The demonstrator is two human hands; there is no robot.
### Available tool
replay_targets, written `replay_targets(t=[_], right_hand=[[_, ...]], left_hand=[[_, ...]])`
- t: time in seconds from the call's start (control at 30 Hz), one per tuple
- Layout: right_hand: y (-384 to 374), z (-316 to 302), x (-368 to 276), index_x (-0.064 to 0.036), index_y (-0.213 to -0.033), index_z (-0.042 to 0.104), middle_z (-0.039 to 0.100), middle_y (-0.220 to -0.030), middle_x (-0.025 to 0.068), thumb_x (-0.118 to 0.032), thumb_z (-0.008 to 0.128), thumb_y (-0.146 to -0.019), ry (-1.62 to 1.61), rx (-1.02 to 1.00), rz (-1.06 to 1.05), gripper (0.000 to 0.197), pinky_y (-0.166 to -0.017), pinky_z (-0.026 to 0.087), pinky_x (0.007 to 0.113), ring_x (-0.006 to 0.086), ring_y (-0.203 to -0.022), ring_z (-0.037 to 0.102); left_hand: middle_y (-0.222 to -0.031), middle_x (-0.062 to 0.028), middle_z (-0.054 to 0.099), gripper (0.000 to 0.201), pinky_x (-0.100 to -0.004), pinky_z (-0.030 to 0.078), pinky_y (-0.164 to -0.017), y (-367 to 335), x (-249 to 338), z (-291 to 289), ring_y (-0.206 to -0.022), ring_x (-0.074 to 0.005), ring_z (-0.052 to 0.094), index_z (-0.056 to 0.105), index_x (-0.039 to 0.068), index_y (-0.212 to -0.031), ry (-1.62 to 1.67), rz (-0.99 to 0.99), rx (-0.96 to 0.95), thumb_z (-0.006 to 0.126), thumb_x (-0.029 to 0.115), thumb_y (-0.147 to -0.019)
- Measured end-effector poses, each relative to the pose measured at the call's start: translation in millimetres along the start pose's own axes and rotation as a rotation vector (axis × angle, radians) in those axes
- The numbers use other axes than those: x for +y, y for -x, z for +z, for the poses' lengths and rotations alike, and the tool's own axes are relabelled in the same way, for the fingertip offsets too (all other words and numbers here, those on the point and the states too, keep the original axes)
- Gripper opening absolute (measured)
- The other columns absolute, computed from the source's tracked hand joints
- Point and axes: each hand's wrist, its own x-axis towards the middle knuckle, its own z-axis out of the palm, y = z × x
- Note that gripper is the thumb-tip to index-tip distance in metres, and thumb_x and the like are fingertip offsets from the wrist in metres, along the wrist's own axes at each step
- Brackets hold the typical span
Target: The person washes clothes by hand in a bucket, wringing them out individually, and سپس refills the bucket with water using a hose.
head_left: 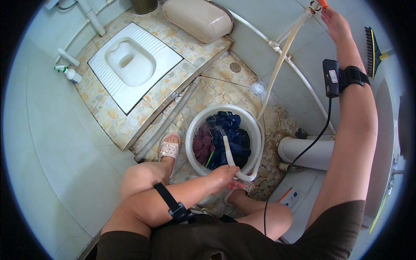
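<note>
Near the bucket's front rim my left hand (223,177) is closed round a pale hose (227,151), whose end points down into the bucket. Water runs from it onto dark blue and maroon clothes (232,134) in the white bucket (192,149). At the top right, my right arm is stretched out to a wall tap (313,8). The fingers of my right hand (336,21) are on its orange handle (322,3), partly cut off by the picture's edge. From the tap the hose hangs down and curves round the bucket's right side.
A white squat toilet (134,65) sits on a raised tiled step at the left, with a spray bottle (68,74) beside it. A grey pipe (167,121) runs along the step. To the right are a white pedestal (305,152), a brush (376,54) and a basin.
</note>
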Motion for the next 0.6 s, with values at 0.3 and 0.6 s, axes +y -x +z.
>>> replay_targets(t=[0.3, 0.6], right_hand=[[49.0, 46.6, -6.4, -0.0013, -0.117, 0.038, 0.046, -0.111, 0.0133, -0.024, 0.049, -0.08, 0.603, 0.106, -0.161, 0.045, -0.086, 0.036, 0.032, 0.021, -0.106, 0.041], [358.6, 28.3, 104.4, -0.0039, -0.121, 0.035, 0.048, -0.112, 0.0149, -0.044, 0.053, -0.075, 0.443, -1.123, 0.414, 0.064, -0.088, 0.034, 0.031, 0.0227, -0.104, 0.045]], left_hand=[[-0.1, -0.0123, 0.05, 0.029, -0.03, 0.043, -0.067, -10.7, -6.0, 1.1, -0.083, -0.0224, 0.057, 0.039, 0.004, -0.104, -0.083, 0.04, -0.023, 0.033, 0.026, -0.087], [-0.095, -0.0135, 0.052, 0.031, -0.0294, 0.045, -0.066, -5.0, 18.0, 6.6, -0.08, -0.0217, 0.056, 0.041, 0.002, -0.101, -0.043, 0.324, -0.032, 0.03, 0.028, -0.089]])
